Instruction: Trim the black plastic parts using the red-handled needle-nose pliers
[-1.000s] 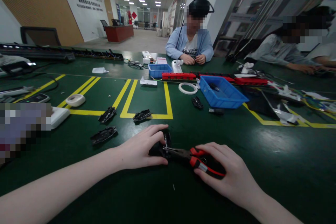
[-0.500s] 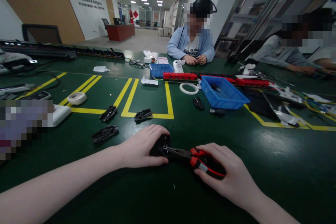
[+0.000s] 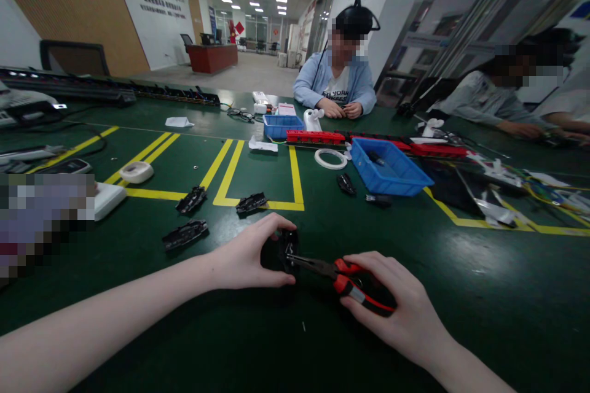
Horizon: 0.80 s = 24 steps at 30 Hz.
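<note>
Between the thumb and fingers of my left hand (image 3: 246,255) is a small black plastic part (image 3: 289,247), its outer side partly hidden by the hand. My right hand (image 3: 396,298) grips red-and-black needle-nose pliers (image 3: 341,273) by the handles. The jaws reach left and their tips touch a shiny bit at the part's inner face; whether they clamp it I cannot tell. Three similar black plastic pieces, one nearest the left wrist (image 3: 185,234), one behind it (image 3: 192,199) and one to the right (image 3: 251,203), lie beyond my left arm. A thin pale sliver (image 3: 303,326) rests on the table below the pliers.
Beyond my hands stand a large blue bin (image 3: 391,181) and a smaller blue bin (image 3: 282,133). A white ring (image 3: 330,166), a tape roll (image 3: 136,172) and red strips (image 3: 318,137) lie about. A co-worker (image 3: 338,83) sits opposite; others sit at right.
The black part has turned in my left hand, so more of its inner face shows. The left fingers have shifted and arched higher. My right hand and the pliers stay nearly in place.
</note>
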{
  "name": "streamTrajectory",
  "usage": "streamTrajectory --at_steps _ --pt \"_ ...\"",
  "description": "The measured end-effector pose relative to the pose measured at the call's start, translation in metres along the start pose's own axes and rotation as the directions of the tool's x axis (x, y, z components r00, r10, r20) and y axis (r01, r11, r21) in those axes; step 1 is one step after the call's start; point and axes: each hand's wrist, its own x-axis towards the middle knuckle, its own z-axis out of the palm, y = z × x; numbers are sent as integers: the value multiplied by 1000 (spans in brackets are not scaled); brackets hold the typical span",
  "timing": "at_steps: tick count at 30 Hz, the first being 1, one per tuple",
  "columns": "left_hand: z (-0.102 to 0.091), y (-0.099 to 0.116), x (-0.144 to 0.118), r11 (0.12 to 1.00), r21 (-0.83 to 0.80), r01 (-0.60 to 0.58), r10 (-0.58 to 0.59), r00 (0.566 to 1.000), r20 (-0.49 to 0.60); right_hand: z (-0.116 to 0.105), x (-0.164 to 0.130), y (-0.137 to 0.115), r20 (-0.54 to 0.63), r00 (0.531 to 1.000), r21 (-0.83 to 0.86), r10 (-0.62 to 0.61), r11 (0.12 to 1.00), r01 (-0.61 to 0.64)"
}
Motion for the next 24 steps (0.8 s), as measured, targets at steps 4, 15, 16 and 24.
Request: streamTrajectory --at_steps 4,15,16,24 --pt "-1 -3 0 999 -32 -7 7 1000 -5 0 1 1 17 1000 17 24 1000 -24" --pt "-3 -2 0 998 -47 -30 35 994 103 0 1 0 17 1000 -1 3 1000 -3" --pt "-3 -3 0 998 -49 -30 35 994 102 0 1 -1 21 1000 -4 6 1000 -6" --pt "-1 -4 -1 993 -32 -110 111 993 32 1 1 -2 6 1000 -20 -12 1000 12"
